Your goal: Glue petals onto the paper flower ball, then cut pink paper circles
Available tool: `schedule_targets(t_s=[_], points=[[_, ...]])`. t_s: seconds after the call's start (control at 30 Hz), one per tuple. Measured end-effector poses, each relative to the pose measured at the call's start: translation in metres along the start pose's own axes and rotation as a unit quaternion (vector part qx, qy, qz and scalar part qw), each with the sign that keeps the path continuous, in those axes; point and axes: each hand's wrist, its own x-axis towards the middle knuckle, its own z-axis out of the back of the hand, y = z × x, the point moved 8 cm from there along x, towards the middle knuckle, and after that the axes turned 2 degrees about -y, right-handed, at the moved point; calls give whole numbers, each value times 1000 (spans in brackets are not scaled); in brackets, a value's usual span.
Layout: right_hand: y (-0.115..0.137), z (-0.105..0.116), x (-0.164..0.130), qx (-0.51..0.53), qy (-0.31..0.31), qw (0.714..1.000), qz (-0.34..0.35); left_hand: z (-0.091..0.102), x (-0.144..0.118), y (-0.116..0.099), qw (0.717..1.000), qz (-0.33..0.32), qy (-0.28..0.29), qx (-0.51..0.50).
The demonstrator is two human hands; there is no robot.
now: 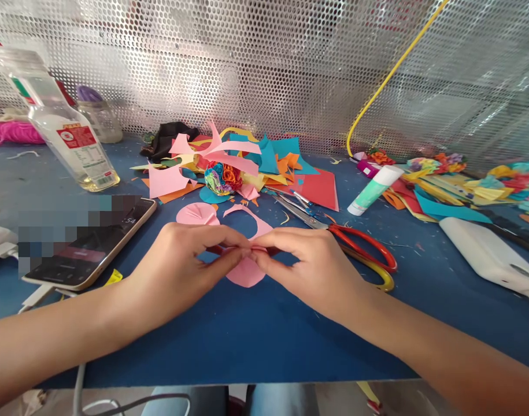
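Both hands meet at the middle of the blue counter (255,335), fingertips pressed together on one pink paper piece (247,271). With my left hand (184,263) I pinch its upper edge from the 9 o'clock side, thumb and forefinger closed on it; my right hand (307,263) pinches the same edge from 3 o'clock, and the rounded lower part of the paper hangs out below my fingers, just above the counter. At 12 o'clock from my hands, close by, lie a pink paper circle (198,214) and a curved pink offcut (251,216), and farther back in that direction sits a heap of coloured paper scraps (247,162) with a rolled paper flower (223,178) in it. Scissors (359,248) with red and yellow handles lie at 2 o'clock, the handles just beside my right hand. A glue stick (374,189) lies on its side beyond them, and more paper flowers (515,176) and strips are piled at 2 o'clock, well apart. A white power bank (492,257) rests at 3 o'clock. At 9 o'clock a phone (95,245) lies near my left wrist, and a clear bottle (67,130) with a red label stands at 10 o'clock before the perforated metal screen (290,69).
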Motion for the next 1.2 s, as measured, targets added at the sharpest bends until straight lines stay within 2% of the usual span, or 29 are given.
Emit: schedule_targets(t_s=[0.07,0.2,0.27,0.33,0.4,0.43,0.53,0.67,0.73,0.8,0.87,1.03,1.2], points=[[3,-1,-2,-45,8,999,29,-4,0,1,1000,-8,17,5],[9,-9,-10,-163,36,983,78,-16,-5,-4,993,-76,65,60],[13,-10,-11,-178,42,980,81,-19,-7,-5,990,-86,77,76],[11,-4,-8,-115,36,992,39,-14,-5,-3,996,-40,66,46],[2,-1,-5,23,49,998,-39,-6,-2,3,998,38,35,-25],[-3,-1,-4,104,57,990,-78,-1,0,6,995,71,17,-69],[-17,-7,-3,303,60,937,-162,4,2,10,970,125,-14,-208],[-29,-27,-5,423,62,875,-228,-7,-1,20,907,187,-8,-377],[-30,-34,-7,457,60,854,-243,-12,-2,23,897,199,-1,-394],[-30,-37,-7,478,52,839,-254,-13,-2,24,905,198,1,-375],[-30,-35,-8,478,43,840,-255,-12,-2,23,913,194,2,-360],[-32,-27,-8,417,37,876,-241,-16,-1,19,919,183,40,-346],[-35,-26,-9,396,52,884,-244,-14,2,16,934,140,59,-323]])
